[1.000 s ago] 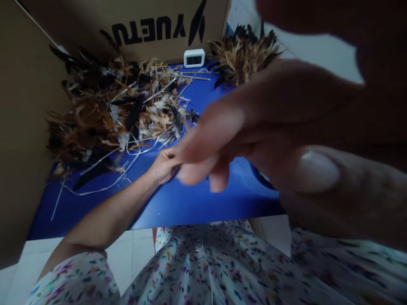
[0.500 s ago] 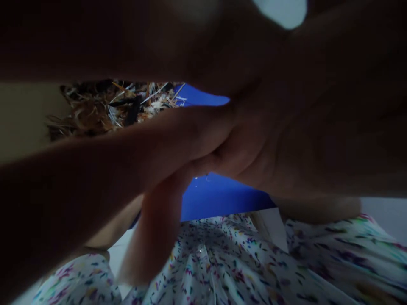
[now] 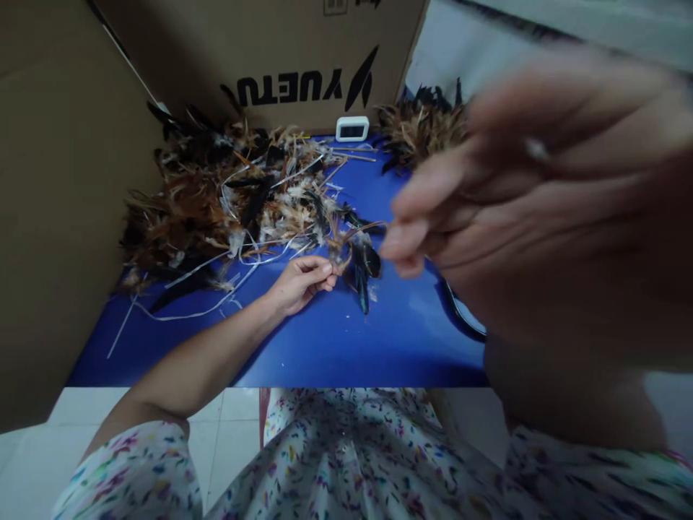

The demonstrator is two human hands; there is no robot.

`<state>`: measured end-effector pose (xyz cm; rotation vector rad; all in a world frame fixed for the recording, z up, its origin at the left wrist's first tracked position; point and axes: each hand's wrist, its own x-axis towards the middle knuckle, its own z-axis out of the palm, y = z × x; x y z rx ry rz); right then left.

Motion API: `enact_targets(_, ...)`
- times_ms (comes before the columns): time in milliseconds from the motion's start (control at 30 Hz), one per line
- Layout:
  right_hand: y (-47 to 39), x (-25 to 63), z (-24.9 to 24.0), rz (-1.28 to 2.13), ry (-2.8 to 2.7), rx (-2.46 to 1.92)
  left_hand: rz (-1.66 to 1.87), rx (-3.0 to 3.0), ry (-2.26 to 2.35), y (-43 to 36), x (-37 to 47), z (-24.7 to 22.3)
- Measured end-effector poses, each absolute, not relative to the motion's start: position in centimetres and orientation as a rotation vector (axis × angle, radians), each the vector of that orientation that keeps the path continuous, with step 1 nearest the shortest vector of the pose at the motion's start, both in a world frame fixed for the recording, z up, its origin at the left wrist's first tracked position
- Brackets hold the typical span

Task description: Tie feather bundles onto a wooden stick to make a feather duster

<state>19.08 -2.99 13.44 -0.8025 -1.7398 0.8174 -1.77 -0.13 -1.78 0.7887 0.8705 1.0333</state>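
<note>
My left hand (image 3: 306,284) is low over the blue table, its thumb and fingers pinched on the base of a small feather bunch (image 3: 360,263) with dark, greenish-black and brown feathers. Close to the camera, my right hand (image 3: 541,195) fills the right side, blurred, its fingers curled together with the tips pointing left. Thin brown strands reach from the bunch toward those fingertips; whether they are held there cannot be made out. Behind my left hand lies a large heap of brown, black and white feathers (image 3: 200,195) with pale ribbons (image 3: 200,315) trailing from it.
A cardboard box (image 3: 178,50) with dark lettering stands behind the heap, and a cardboard panel (image 3: 48,217) at the left. A small white digital device (image 3: 352,129), thin sticks (image 3: 354,156) and another feather pile (image 3: 422,126) are at the back of the blue table (image 3: 325,354).
The hand and arm shapes that covered most of the view have moved away. My left hand now shows at the feather bunch, and my right hand is at the right. The table and heap are uncovered.
</note>
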Motion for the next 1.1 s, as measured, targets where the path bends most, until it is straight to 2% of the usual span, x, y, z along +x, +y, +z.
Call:
enact_targets(67, -2.8, 18.9, 11.4, 1.002, -1.576, -0.673, 1.026, 0.763, 0.819, -0.2, -1.6, -1.4)
enact_targets(133, -1.8, 18.6, 8.3, 0.928, -1.617, -0.908, 1.024, 0.736, 0.786, -0.1, -1.5, -1.1)
enact_targets(200, -0.7, 18.2, 5.2, 1.052, -1.616, -1.048, 1.027, 0.729, 0.776, -0.1, -1.5, -1.0)
enact_targets(333, 0.3, 17.4, 1.5, 1.208, -1.626, -1.091, 1.025, 0.751, 0.753, -0.2, -1.4, -1.0)
enact_targets(1100, -0.1, 16.5, 0.4, 1.077, -1.526, -1.016, 0.881, 0.796, 0.706, -0.5, -0.9, -1.0)
